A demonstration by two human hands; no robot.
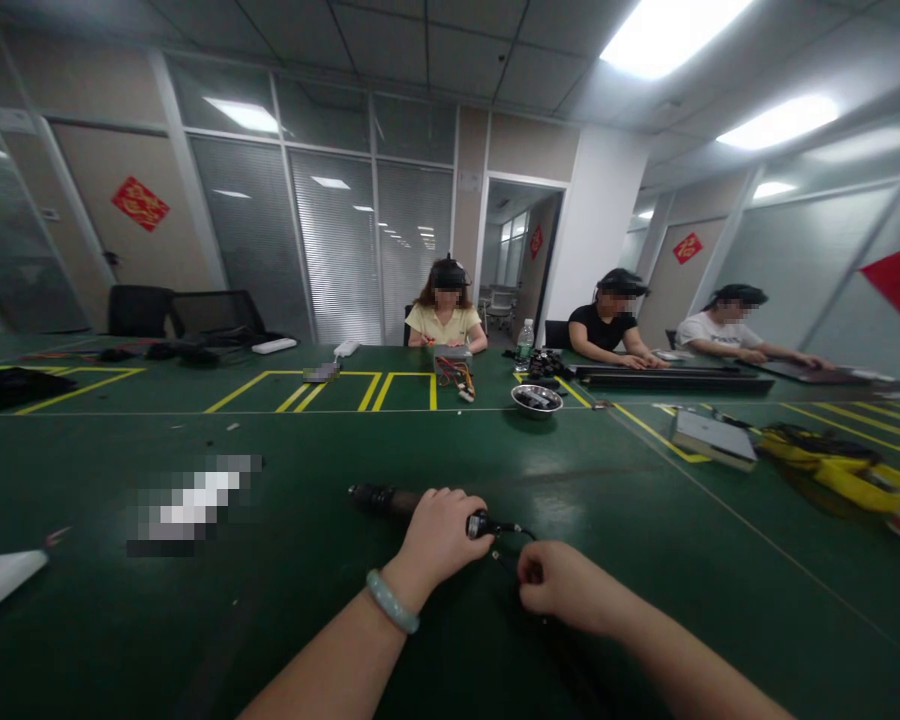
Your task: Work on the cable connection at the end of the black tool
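Note:
On the green table, my left hand, with a pale bracelet at the wrist, is wrapped over a dark cylindrical tool that looks like a corded electric screwdriver. Its narrow tip points left, and its black rear end with a small label shows past my thumb. A thin black cord leaves that end toward my right hand. The right fingers are curled into a pinch close to the cord, apparently on it; the fingertips are partly hidden. A small light-coloured connector end shows between the two hands.
Ahead stand a metal bowl of dark parts, a water bottle and a grey box with wires. To the right lie a white box and a yellow-black bag. Three people sit across the table.

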